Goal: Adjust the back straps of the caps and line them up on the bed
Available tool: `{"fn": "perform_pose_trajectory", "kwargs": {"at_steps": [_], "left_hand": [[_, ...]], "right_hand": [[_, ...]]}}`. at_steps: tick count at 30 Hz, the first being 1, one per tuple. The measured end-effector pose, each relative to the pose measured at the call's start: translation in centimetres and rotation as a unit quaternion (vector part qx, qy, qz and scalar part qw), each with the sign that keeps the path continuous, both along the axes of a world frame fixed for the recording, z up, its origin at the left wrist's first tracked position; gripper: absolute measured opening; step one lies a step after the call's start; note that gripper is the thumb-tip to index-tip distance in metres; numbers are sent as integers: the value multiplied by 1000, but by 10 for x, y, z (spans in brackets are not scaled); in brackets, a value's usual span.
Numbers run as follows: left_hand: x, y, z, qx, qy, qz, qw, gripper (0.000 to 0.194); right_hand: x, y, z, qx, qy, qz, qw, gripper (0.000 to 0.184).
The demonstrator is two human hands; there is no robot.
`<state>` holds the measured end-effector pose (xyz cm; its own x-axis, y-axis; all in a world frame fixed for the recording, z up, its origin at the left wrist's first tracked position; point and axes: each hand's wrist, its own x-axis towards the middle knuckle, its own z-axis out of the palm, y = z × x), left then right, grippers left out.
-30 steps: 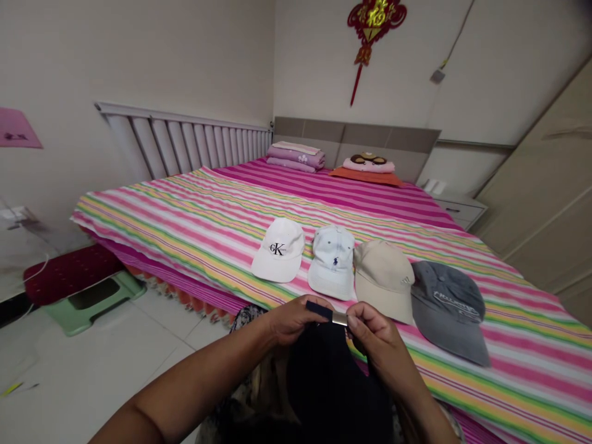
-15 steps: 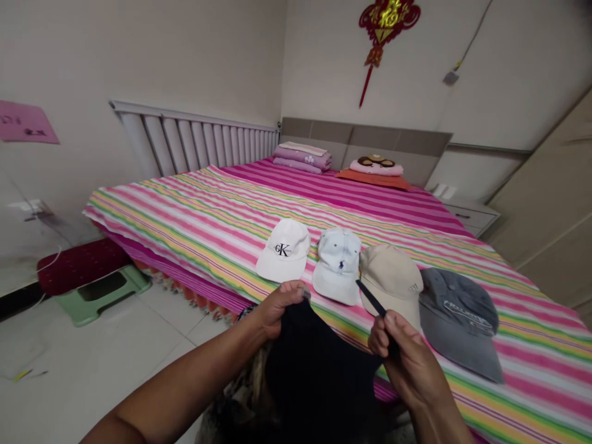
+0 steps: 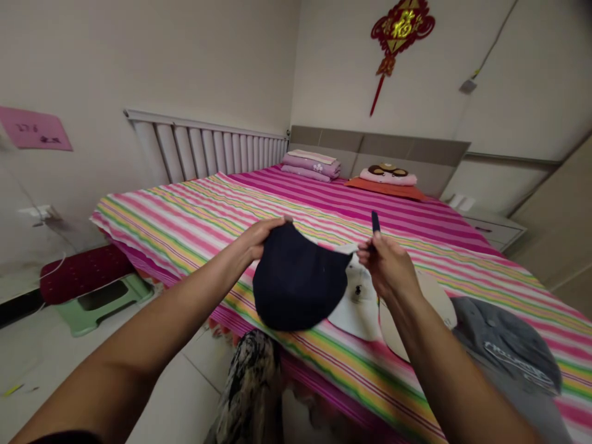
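A dark navy cap (image 3: 300, 277) hangs between my two hands over the near edge of the bed, its curved opening facing up. My left hand (image 3: 266, 234) pinches its upper left corner. At the other corner, my right hand (image 3: 386, 259) grips the cap's narrow strap, whose end (image 3: 375, 221) sticks up past the fingers. Behind my right arm lie a pale cap with a small dark logo (image 3: 358, 308) and a beige cap (image 3: 435, 296), both partly covered. A grey cap with white lettering (image 3: 509, 345) lies farther right. The white CK cap is hidden behind the navy one.
A striped sheet (image 3: 185, 216) covers the bed. Folded purple bedding (image 3: 309, 165) and a pink folded item (image 3: 391, 177) sit near the headboard (image 3: 407, 151). On the floor at left, a green stool (image 3: 102, 305) stands beside a dark red roll (image 3: 83, 271).
Both hands have lifted the navy cap up and forward over the bed, so it now covers the white CK cap. The view has shifted slightly left.
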<state>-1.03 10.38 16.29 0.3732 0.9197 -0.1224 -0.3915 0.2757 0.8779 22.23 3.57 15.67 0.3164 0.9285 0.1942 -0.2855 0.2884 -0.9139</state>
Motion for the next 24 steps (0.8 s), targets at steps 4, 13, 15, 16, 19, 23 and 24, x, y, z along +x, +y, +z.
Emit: {"fn": "perform_pose_trajectory", "kwargs": {"at_steps": [4,13,15,16,19,23,24], "left_hand": [[8,71,-2,126,207,158,957,47],[-1,15,-105,458,448,121,758,60],[-9,-17,-127,498,468,148,715,53],[-10,-32,-136,504,457,157,715,47],[4,-70,-155,464,372,72,801,31],[62,-90,-163,103,201,-35,974,41],[77,-89,-162,4,145,-31,989,40]], "right_hand": [[-2,59,-8,-32,-59,-40,997,13],[36,-43,-99,-156,-120,-31,980,27],[48,-77,-122,-260,-115,40,958,38],[53,-90,-132,-306,-93,55,946,38],[55,-112,-152,-343,29,-5,939,27],[38,-97,-152,-292,251,-10,923,21],[34,-89,-149,-288,285,-6,914,17]]}}
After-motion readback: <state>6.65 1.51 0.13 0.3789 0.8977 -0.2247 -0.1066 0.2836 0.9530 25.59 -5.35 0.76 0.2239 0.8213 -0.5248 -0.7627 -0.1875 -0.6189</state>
